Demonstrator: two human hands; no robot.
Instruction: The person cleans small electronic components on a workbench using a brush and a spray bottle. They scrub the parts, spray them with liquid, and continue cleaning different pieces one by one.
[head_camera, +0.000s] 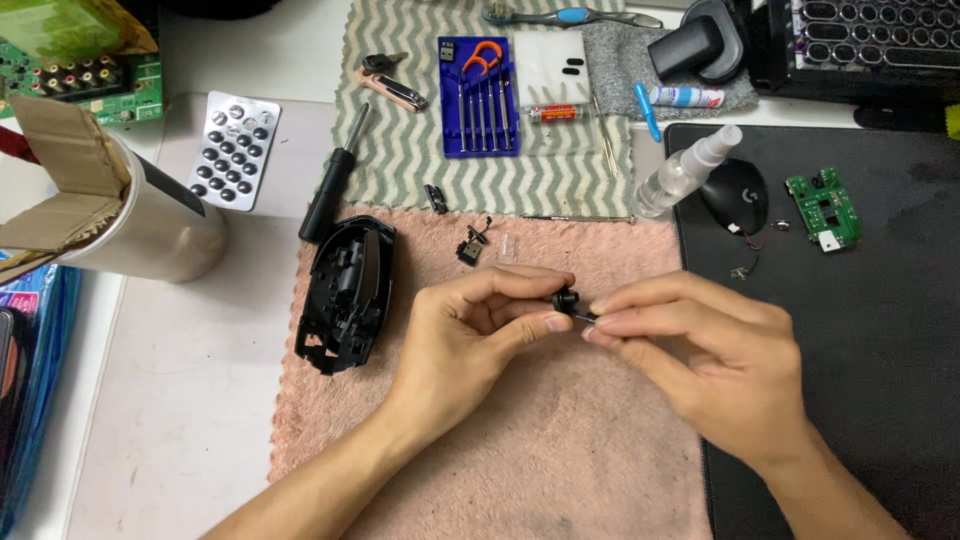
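Note:
Over a pink towel (520, 440) my left hand (470, 325) and my right hand (700, 345) meet at their fingertips. Between them is a small black round part (567, 299), a wheel-like piece on a short pin. My left thumb and forefinger pinch the round part. My right fingertips hold the thin end of it. A black opened mouse shell (345, 290) lies on the towel to the left of my left hand. A tiny black piece (470, 247) and a small clear piece (508, 248) lie just beyond my hands.
A green circuit board (825, 207), a black mouse cover (738, 193) and a clear spray bottle (685, 172) lie at the right on a black mat (880, 330). A blue screwdriver set (478, 97), a black screwdriver (335, 185), a remote (235, 150) and a cup (140, 215) are behind.

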